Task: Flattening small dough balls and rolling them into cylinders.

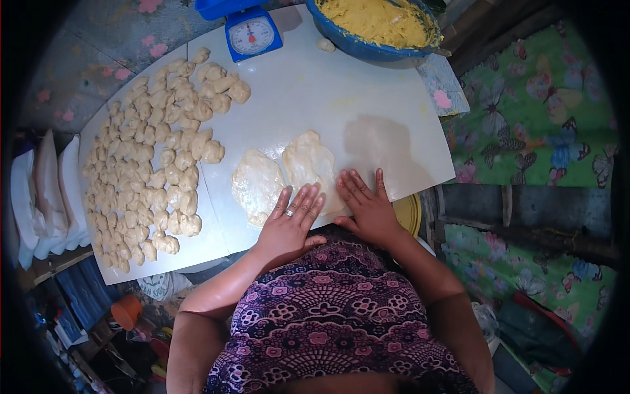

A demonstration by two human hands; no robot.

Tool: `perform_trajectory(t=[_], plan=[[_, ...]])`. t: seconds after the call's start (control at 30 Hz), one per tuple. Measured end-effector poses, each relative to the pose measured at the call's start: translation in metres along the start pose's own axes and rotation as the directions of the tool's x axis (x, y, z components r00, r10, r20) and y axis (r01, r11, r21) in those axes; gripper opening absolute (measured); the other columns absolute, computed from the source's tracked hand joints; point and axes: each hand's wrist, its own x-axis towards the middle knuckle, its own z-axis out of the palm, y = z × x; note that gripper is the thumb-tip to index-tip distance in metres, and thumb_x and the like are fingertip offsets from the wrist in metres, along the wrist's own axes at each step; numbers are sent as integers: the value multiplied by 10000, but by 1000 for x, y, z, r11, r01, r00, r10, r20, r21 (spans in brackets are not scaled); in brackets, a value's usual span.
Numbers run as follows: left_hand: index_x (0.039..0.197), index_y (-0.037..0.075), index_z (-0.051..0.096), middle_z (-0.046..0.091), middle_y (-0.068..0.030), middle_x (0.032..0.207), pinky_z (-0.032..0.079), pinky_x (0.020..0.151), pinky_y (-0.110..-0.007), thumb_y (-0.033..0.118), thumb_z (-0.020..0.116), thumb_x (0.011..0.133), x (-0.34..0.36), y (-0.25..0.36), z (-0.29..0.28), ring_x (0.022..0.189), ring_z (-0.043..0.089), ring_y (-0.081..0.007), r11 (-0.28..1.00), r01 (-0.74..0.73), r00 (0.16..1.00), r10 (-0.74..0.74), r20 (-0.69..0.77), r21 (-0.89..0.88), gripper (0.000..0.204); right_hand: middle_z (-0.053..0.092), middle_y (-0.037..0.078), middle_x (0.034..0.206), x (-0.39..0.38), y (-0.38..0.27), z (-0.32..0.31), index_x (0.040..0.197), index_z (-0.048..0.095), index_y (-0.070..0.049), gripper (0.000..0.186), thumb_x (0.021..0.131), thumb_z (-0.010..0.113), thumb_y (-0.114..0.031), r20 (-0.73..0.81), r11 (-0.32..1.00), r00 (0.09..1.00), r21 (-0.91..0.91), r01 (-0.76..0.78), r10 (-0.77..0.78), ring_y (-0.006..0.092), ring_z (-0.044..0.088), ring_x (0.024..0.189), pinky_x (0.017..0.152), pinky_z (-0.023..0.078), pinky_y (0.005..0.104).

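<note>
Spreading two thin dough sheets [256, 180] at the surface's [295, 85] near edge.
Your left hand [289, 220] and right hand [369, 211] lie wide, gripping nothing; both sheets look flattened, dough balls [139, 152] by the left edge not yet.

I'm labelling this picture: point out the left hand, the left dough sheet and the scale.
Left hand [287, 226]: head view, back of the hand.
Left dough sheet [256, 181]: head view, its middle.
Scale [252, 36]: head view, its dial.

Rounded dough sheet [256, 182], longer dough sheet [307, 158] just beside, thin, pale, flat
</note>
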Motion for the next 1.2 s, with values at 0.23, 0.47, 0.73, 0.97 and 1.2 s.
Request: perform_trajectory(t=[0.23,0.47,0.73,0.97,1.2], plan=[[1437,-31,309,300,-215,1500,103,1164,-506,575,431,915,11,-4,-4,1425,241,-309,997,78,992,-80,-94,-28,809,309,111,1523,37,-8,7,1450,342,-67,735,928,367,-583,-56,998,998,-69,5,-8,232,244,1431,1125,4,624],[1424,-22,346,330,-197,1492,110,1160,-506,573,399,931,39,-22,-8,1423,251,-295,976,215,957,-205,-207,27,775,324,111,1515,97,5,0,1440,361,-68,671,951,386,-527,-230,989,962,-57,137,-147,228,306,1403,1141,38,592],[1429,-28,332,335,-190,1491,84,1158,-529,587,377,931,47,-49,0,1421,260,-277,940,339,926,-328,-187,30,793,280,128,1531,113,16,0,1479,266,-73,693,955,398,-507,-5,987,998,-153,53,-55,238,223,1436,1151,44,562],[1423,-34,338,321,-193,1498,63,1147,-565,551,412,932,34,-54,-2,1418,266,-289,953,304,945,-303,-127,-15,768,226,123,1555,117,-7,3,1499,223,-89,685,956,420,-456,17,988,997,-139,71,-69,235,169,1454,1164,23,526],[1234,62,569,506,-157,1342,274,1071,-544,181,587,832,3,-92,-36,1294,437,-269,843,524,719,-515,-468,-123,420,549,130,1294,162,-41,-4,1286,530,-75,472,893,578,-334,-269,965,946,137,222,-179,287,467,1246,1069,281,497]])
